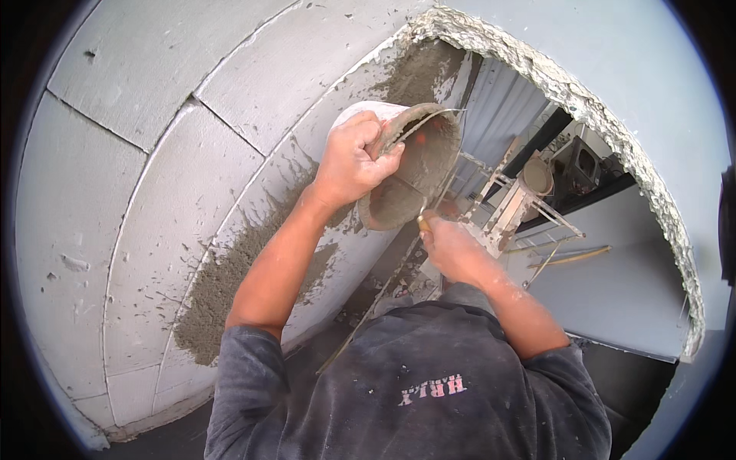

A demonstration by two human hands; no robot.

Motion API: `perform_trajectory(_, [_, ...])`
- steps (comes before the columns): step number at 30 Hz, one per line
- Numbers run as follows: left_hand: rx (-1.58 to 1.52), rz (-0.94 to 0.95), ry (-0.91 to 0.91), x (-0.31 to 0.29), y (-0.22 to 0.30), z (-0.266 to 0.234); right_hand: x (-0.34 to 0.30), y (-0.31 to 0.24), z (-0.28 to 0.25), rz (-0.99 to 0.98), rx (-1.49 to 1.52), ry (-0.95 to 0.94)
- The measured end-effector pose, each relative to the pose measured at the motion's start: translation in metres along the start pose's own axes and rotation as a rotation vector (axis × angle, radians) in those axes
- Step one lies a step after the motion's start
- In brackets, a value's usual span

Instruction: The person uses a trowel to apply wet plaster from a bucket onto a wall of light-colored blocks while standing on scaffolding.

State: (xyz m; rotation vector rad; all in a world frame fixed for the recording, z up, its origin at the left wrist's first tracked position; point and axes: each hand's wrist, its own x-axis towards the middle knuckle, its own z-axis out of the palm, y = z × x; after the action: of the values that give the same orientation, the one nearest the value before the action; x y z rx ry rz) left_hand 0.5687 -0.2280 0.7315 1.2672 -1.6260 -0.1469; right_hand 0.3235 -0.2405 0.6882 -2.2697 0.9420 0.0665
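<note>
My left hand grips the rim of a mortar-caked bucket and holds it tipped on its side, its mouth turned to the right. Grey mortar coats the inside, and the bottom looks reddish. My right hand is closed around the wooden handle of a tool at the bucket's lower edge. Its blade cannot be made out, so I cannot tell its exact kind. Behind the bucket, wet grey mortar is spattered in a thick band along the white block wall.
To the right, a rough broken edge bounds an opening. Beyond it stand a splattered metal frame with a plank, a second bucket and a long wooden-coloured handle. Corrugated sheet covers part of the background.
</note>
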Motion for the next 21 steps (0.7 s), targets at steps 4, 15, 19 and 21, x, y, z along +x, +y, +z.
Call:
perform_trajectory(4, [0.008, -0.062, -0.056, -0.005, 0.003, -0.018, -0.011, 0.013, -0.045, 0.1, 0.483, -0.326])
perform_trajectory(15, [-0.009, 0.208, -0.101, 0.028, 0.028, 0.016, 0.003, 0.097, -0.046, 0.339, 1.518, -0.496])
perform_trajectory(19, [-0.052, 0.149, -0.201, 0.024, 0.014, 0.039, 0.015, 0.122, 0.018, 0.114, 1.977, -0.847])
perform_trajectory(21, [-0.049, 0.036, -0.194, 0.015, -0.007, 0.047, 0.013, 0.123, 0.027, 0.084, 2.048, -0.876])
